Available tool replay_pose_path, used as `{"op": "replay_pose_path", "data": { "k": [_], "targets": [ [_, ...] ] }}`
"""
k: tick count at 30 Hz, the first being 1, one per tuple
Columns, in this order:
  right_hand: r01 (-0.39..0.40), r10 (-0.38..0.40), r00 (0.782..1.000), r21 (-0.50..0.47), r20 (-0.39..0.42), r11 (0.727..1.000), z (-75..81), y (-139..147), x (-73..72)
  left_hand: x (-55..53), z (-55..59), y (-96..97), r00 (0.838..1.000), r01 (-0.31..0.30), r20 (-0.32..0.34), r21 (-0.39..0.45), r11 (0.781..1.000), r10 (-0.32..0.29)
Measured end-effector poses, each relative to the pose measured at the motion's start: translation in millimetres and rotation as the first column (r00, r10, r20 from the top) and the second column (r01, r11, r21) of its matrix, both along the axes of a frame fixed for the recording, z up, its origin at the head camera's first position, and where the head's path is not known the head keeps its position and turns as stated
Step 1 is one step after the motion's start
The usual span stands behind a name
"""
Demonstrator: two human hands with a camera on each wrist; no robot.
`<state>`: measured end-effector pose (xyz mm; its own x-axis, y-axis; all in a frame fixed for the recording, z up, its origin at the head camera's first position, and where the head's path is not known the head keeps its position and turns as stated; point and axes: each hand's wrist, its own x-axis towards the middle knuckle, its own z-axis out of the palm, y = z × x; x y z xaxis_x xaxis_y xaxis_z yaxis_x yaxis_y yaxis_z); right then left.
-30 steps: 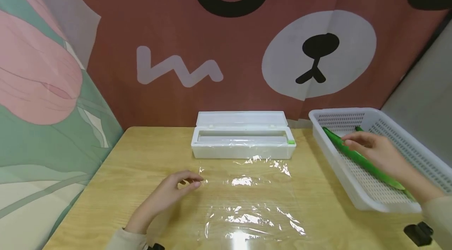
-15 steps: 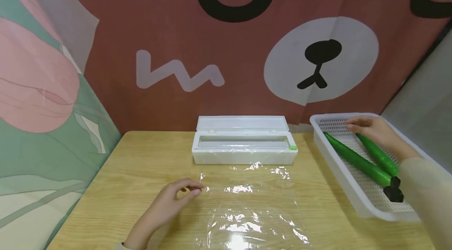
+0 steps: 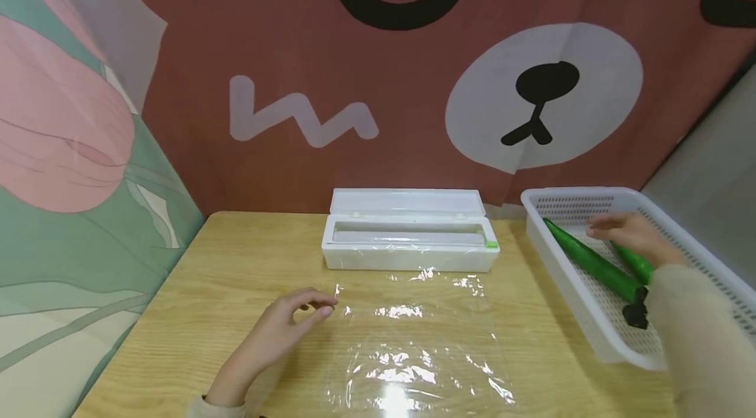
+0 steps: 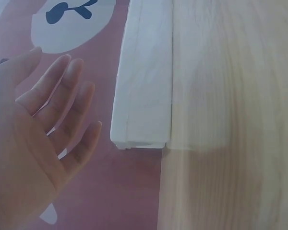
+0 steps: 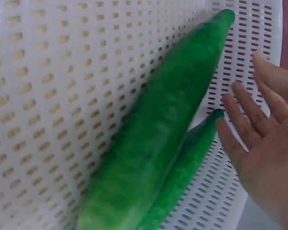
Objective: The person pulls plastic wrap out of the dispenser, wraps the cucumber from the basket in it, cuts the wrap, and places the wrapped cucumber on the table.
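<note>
My right hand (image 3: pixel 634 234) is over the white plastic basket, fingers relaxed and holding nothing. Two green cucumbers lie in there: a long one (image 5: pixel 153 120) by the left wall and a second one (image 5: pixel 187 163) beside it, partly covered by my hand and sleeve in the head view. In the right wrist view my fingertips are right at the tip of the second cucumber. My left hand (image 3: pixel 289 326), loosely bent with nothing in it, hovers at the left edge of a clear sheet of cling film (image 3: pixel 413 339). That film runs forward from a white cling film dispenser (image 3: pixel 410 257) with its lid up.
The basket (image 3: pixel 561 300) stands at the right of the wooden table (image 3: pixel 236 260). A green cutter (image 3: pixel 491 244) sits at the right end of the dispenser. Behind the table hangs a brown curtain (image 3: pixel 283 175) with a bear print.
My right hand has moved from above the long cucumber to the basket's back, then down closer to the second cucumber. The left hand stays nearly in place by the film.
</note>
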<state>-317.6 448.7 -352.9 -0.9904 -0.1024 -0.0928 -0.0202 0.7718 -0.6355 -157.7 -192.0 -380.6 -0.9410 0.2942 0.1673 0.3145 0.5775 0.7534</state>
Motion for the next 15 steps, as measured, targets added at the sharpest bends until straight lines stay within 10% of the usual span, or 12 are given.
{"op": "replay_pose_path", "data": {
  "k": [15],
  "targets": [
    [-0.045,0.032,0.99,0.09,0.139,0.995,-24.9,-8.4,21.9,8.1,0.0,-6.0,0.999,-0.03,0.012,-0.014,0.999,0.03]
  ]
}}
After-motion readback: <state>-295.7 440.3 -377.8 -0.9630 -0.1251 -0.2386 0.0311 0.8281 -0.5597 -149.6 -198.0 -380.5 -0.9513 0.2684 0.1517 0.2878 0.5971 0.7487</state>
